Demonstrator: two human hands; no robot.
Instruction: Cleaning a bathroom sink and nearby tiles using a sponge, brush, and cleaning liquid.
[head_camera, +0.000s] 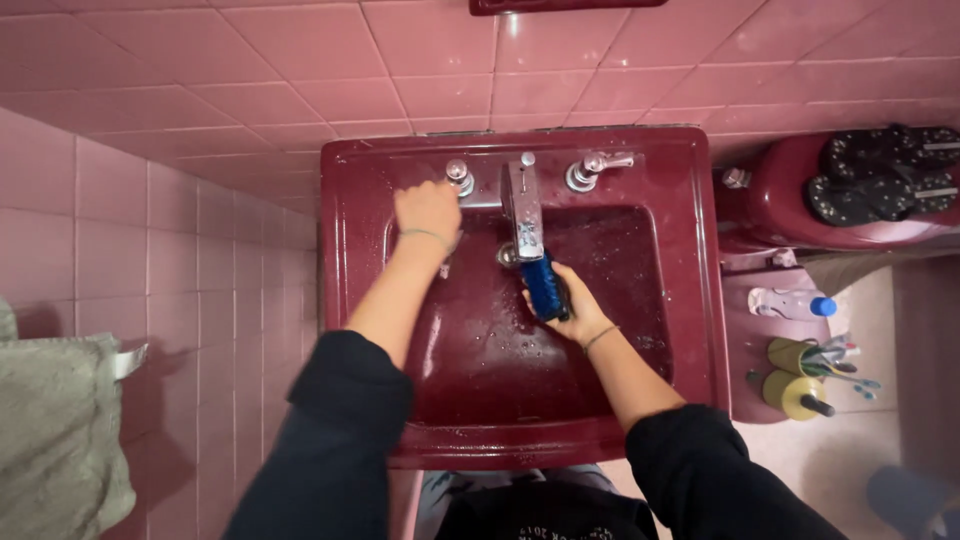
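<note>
- The left hand rests on the back ledge of the dark red sink, fingers curled together right at the left tap handle — whether it truly grips the handle I cannot tell, since the hand hides most of it.
- The right hand is inside the basin, clamped around a dark blue object that looks like a small bottle or brush handle; its upper end sits just under the tip of the spout.
- The spout juts forward from the middle of the sink's back edge, with the right tap handle beside it, its lever pointing toward the right edge.
- Water drops speckle the basin floor and the rim.
- Both forearms are bare, dark sleeves pushed up past the elbows, a thin bracelet on each wrist.
- Off the sink's right edge, a low pink surface carries a clear plastic bottle with a blue cap lying on its side, and two yellow cups holding toothbrushes and small tools.
- Beyond that, near the sink's far right corner, a dark red toilet tank bears a pair of black slippers.
- A grey-green towel hangs on the pink tiled wall well off the sink's left edge.
</note>
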